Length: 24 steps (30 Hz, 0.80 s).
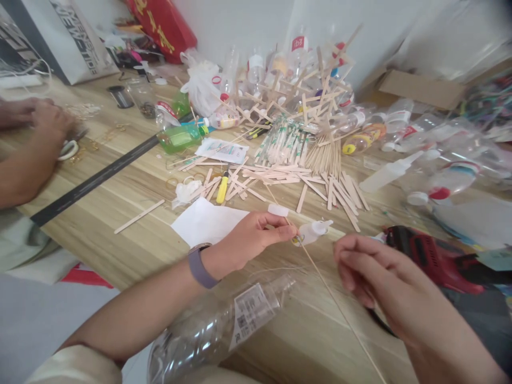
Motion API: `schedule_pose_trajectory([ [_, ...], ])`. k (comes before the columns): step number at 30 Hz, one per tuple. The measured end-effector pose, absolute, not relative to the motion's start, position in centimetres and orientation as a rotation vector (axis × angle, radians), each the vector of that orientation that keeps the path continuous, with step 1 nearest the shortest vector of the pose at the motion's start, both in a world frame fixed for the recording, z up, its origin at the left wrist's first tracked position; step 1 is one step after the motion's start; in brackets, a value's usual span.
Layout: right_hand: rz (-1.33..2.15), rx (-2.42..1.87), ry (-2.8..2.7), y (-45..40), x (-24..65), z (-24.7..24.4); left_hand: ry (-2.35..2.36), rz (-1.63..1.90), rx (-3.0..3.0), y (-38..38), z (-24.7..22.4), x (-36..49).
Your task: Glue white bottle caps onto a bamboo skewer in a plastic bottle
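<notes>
My left hand (260,237), with a purple watch strap (202,266) at the wrist, pinches a thin bamboo skewer (332,290). The skewer slants from the stick pile down to the lower right. A small white cap (278,210) sits at the skewer by my fingertips; whether it is threaded on, I cannot tell. My right hand (372,272) hovers to the right of the skewer, apart from it, fingers curled together; anything within them is hidden. Just behind the hands lies a small glue bottle (312,232). Below my left forearm rests a large clear plastic bottle (216,330).
Wooden craft sticks (276,173), a yellow-handled screwdriver (222,189) and white paper (208,220) lie ahead. Plastic bottles (256,69) crowd the back. A red-black power tool (432,256) is at right. Another person's hands (52,117) work at far left, beyond a black strip (100,178).
</notes>
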State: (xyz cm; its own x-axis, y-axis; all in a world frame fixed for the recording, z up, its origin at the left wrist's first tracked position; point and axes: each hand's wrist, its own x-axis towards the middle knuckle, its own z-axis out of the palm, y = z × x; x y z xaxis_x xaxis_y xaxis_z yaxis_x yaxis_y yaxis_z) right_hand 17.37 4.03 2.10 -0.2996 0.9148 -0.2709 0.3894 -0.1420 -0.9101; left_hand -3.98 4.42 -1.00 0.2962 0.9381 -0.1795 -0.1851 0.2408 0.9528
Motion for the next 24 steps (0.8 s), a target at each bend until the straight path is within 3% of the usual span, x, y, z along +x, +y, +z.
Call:
schedule_pose_trajectory([
  [4,0.716,-1.7,-1.95,4.6,19.2,2.4,0.997,0.946,0.981,4.7,-1.4,-3.9],
  [8,0.446,-1.761,-2.038,5.4,19.2,2.0,0.992,0.961,0.937,4.8,-1.8,-3.8],
  [14,0.734,-1.563,-2.068,6.9,18.1,-0.4,1.03,0.967,0.897,4.8,-1.8,-3.7],
  [20,0.719,-1.518,-2.171,7.2,16.7,-1.8,1.038,0.96,0.974,4.7,-1.7,-3.6],
  [24,0.732,-1.501,-1.942,6.8,17.0,-1.3,1.074,0.939,1.023,4.7,-1.8,-3.7],
])
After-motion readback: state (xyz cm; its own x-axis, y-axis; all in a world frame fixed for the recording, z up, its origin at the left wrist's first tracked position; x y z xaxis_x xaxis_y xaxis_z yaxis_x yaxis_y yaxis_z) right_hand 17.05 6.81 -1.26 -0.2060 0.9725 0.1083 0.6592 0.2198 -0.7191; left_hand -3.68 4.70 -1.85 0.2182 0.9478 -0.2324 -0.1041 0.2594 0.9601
